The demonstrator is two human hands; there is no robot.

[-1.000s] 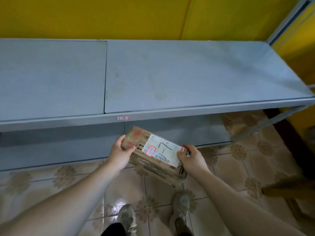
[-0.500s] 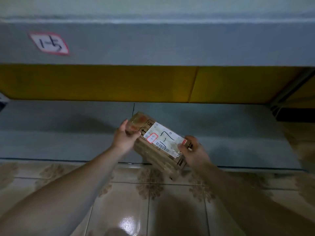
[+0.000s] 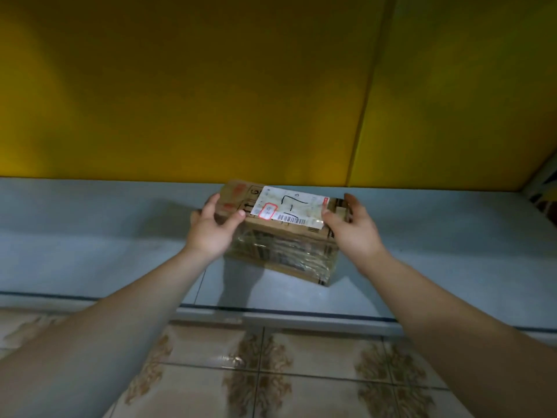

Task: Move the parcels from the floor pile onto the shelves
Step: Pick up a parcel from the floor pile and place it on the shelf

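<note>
Half a second before, the parcel point(image 3: 286, 245) hung in the air ahead of the lower shelf's front edge, over the floor, with a numbered upper shelf edge across the top of the view; now it was well in over the lower shelf point(image 3: 90, 251), its far end near the back wall point(image 3: 211, 86), and the upper shelf was out of sight. Left hand point(image 3: 211, 233) gripped the left end, thumb on the top face, fingers point(image 3: 213, 203) curled round the far side; right hand point(image 3: 352, 230) held the right end, thumb pressed on the label's point(image 3: 291, 206) edge. Near right bottom corner looked to meet the shelf; whether the box lay flat we could not tell. Both forearms crossed the shelf's front lip; nothing else stood on the shelf near the parcel. Floor point(image 3: 301, 372) below: glossy beige tiles with brown flower motifs. Parcel: brown cardboard box, oblong, sides wrapped in shiny clear tape; white label with barcode, red-edged sticker, black handwritten marks. Shelf: flat grey-blue panels, matt; wall: plain yellow panels with a vertical seam.
</note>
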